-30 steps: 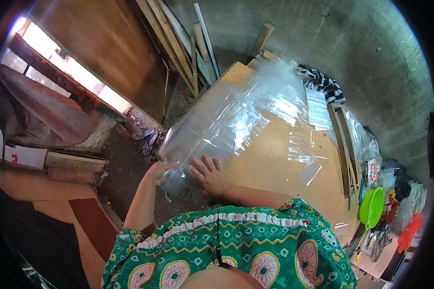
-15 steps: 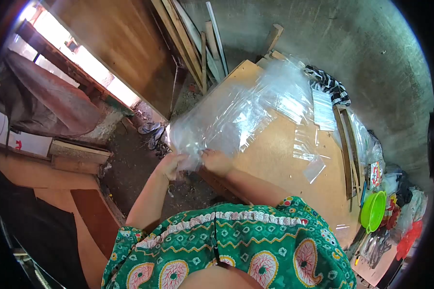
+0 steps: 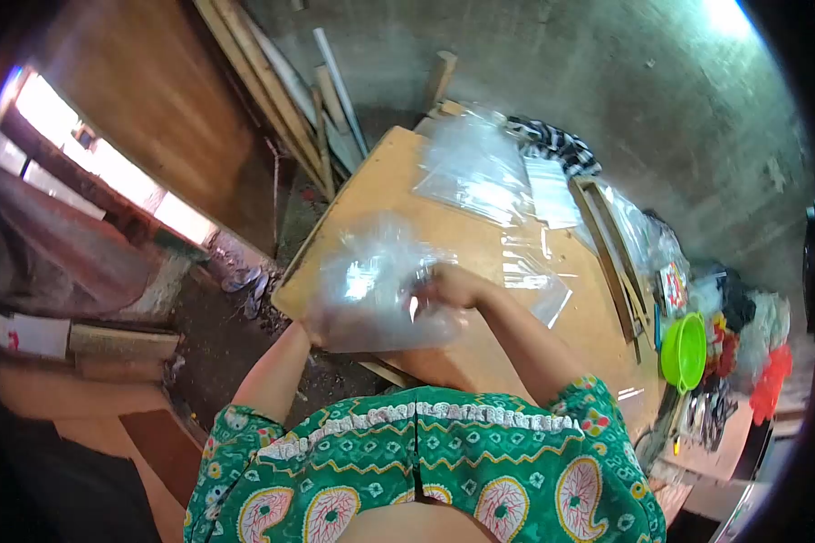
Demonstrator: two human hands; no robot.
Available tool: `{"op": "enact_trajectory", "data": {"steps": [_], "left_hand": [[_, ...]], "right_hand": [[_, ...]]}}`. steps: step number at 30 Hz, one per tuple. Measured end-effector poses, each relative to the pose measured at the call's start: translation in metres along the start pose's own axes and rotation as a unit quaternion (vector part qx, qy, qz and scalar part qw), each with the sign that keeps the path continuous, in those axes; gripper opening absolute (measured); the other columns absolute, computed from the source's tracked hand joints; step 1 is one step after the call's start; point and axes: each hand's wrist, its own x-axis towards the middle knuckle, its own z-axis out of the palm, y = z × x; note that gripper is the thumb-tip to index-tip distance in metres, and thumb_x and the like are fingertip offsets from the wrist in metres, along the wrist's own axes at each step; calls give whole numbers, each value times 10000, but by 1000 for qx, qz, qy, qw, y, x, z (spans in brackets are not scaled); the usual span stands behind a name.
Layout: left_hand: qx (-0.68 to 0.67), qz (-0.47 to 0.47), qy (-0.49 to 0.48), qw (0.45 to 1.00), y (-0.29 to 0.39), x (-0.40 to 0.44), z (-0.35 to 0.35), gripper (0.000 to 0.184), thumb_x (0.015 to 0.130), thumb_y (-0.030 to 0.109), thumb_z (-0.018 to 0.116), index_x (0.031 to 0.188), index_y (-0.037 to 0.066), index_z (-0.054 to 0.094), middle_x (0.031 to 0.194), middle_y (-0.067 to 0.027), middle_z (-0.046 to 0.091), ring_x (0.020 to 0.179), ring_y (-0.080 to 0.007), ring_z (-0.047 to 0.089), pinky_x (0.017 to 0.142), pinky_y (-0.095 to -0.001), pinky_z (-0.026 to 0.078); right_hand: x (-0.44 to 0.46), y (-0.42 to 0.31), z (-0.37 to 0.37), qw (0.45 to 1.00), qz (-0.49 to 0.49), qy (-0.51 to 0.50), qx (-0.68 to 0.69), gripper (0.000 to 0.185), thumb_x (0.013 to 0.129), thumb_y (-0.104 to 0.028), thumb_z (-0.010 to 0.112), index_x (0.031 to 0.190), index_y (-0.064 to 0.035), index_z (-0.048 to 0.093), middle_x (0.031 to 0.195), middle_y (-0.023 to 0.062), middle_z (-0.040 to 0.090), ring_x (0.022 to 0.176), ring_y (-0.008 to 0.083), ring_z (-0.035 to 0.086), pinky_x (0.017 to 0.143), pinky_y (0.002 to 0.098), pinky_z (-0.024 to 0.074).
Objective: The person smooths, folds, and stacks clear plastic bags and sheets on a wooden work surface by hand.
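I see a broad tan board (image 3: 353, 199) under the work, and over its near left corner the clear plastic (image 3: 371, 281), the biggest thing between the hands. It looks thin, see-through and colourless, puffed and crumpled towards the top, with a bright white glare at its middle and a milky, motion-blurred lower edge. Farther back on the board I make out a flat stack of clear sheets (image 3: 480, 172), well apart from it.

The right hand (image 3: 453, 288) is at the plastic's right side, its fingers curled together and clamped on it, so the film spreads leftward from the fingertips. The left hand (image 3: 313, 328) is at the lower left edge; the film and blur veil its fingers, and I cannot tell whether they are pinched or apart.
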Motion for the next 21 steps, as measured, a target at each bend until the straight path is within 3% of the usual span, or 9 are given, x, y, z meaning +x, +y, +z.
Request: {"op": "enact_trajectory", "data": {"steps": [1,3,5,6,8,11,16,19,21], "left_hand": [[6,8,-9,1000,-4,-2,-6,667,808,512,315,1143,-58,402,1125,-189,458,1012,-243,460,886,-347,346],[-389,-136,-87,907,18,-19,5,614,804,464,396,1150,-43,400,1115,-168,468,1000,-223,466,876,-337,358],[33,-175,-24,984,-1,-18,-18,544,743,264,570,1177,0,375,1085,-136,484,974,-199,474,838,-323,389],[41,-176,-28,983,5,-17,-8,544,743,264,570,1177,0,375,1085,-136,484,974,-199,474,838,-323,389],[325,-120,125,930,20,-13,20,544,677,115,631,1154,18,386,1043,-112,501,925,-183,497,794,-303,414],[49,-90,158,982,2,-8,7,530,637,42,654,1108,6,415,1010,-111,512,890,-184,507,756,-297,428],[142,-186,101,967,55,4,16,577,669,58,629,1173,15,351,1003,-122,515,928,-209,497,781,-300,416],[419,-14,234,877,101,14,48,547,722,84,586,1203,45,328,1106,-122,446,953,-182,468,817,-277,386],[129,311,294,895,118,30,60,590,721,118,577,1232,47,290,1160,-144,412,1047,-194,419,875,-303,334]], "right_hand": [[12,12,-9,989,60,71,114,213,742,-63,508,945,-12,548,780,65,605,667,139,594,594,273,472],[32,41,-19,991,39,125,-6,321,723,-119,551,1019,-7,499,794,107,605,710,206,599,638,321,472],[37,37,-10,880,130,335,-310,513,694,-195,582,1147,-30,409,898,143,577,815,292,559,740,313,442],[32,25,-2,852,132,381,-334,608,675,-244,609,1194,-54,354,1024,177,508,925,322,498,796,366,410],[18,19,19,720,-59,456,-520,645,664,-318,625,1192,-62,357,1088,187,444,956,335,462,768,429,406],[10,37,71,792,-101,208,-565,755,597,-408,633,1213,-95,329,1199,184,365,1045,337,397,803,451,383],[26,82,70,828,-152,250,-479,430,717,-173,472,1138,-88,441,930,140,552,711,263,568,579,357,479],[11,57,37,977,61,195,-67,301,727,-97,448,1009,-44,540,826,155,582,628,266,572,591,331,484],[-1,68,5,972,-9,188,138,234,782,-79,444,977,-22,559,890,124,594,678,236,587,580,314,496]]}}
